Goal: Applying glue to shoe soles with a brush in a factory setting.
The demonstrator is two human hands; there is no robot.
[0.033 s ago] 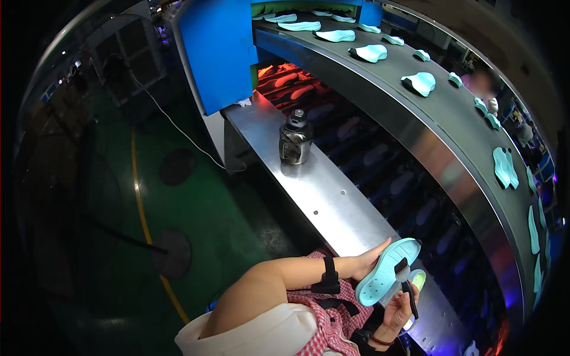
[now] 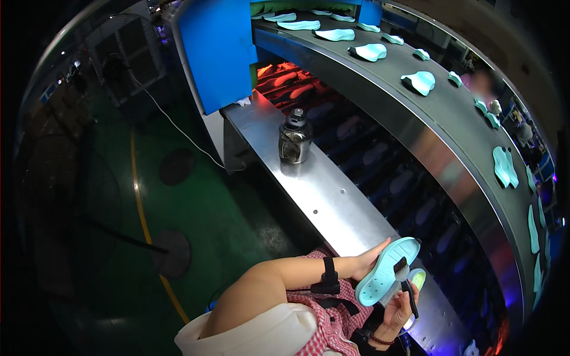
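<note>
My left hand (image 2: 363, 264) is closed round the edge of a light-blue shoe sole (image 2: 375, 287), holding it tilted above the metal ledge. Small holes dot its lower end. In my right hand (image 2: 396, 310) is a brush with a black handle (image 2: 414, 301); its dark bristles (image 2: 400, 265) lie against the middle of the sole's face. Just behind the brush is a pale rounded thing with a yellow-green inside (image 2: 419, 279), partly hidden, so I cannot tell what it is.
A metal jar with a knobbed top (image 2: 295, 137) stands on the ledge (image 2: 332, 199). Light-blue soles (image 2: 419, 83) ride on the dark conveyor belt (image 2: 454, 121) to the right, with a person (image 2: 482, 86) beyond. Below it, more soles lie on a lower dark level. A blue machine housing (image 2: 217, 56) stands far left.
</note>
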